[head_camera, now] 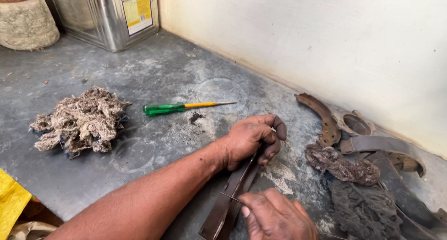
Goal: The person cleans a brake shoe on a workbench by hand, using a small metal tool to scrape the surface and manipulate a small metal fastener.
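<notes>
My left hand point(253, 138) curls over the upper end of a dark curved metal strip point(228, 200) that lies edge-up on the grey slab. My right hand point(275, 216), at the bottom of the view, pinches a thin wire-like pin point(231, 197) against the side of that strip. A screwdriver point(181, 106) with a green handle and yellow shaft lies on the slab beyond my left hand, apart from it.
A wad of pale cotton waste point(81, 119) lies at left. Rusty brake shoes point(323, 116), dark rags point(344, 165) and curved metal parts crowd the right by the wall point(326, 35). A metal tin point(109, 14) and a stone block point(25, 21) stand at the back.
</notes>
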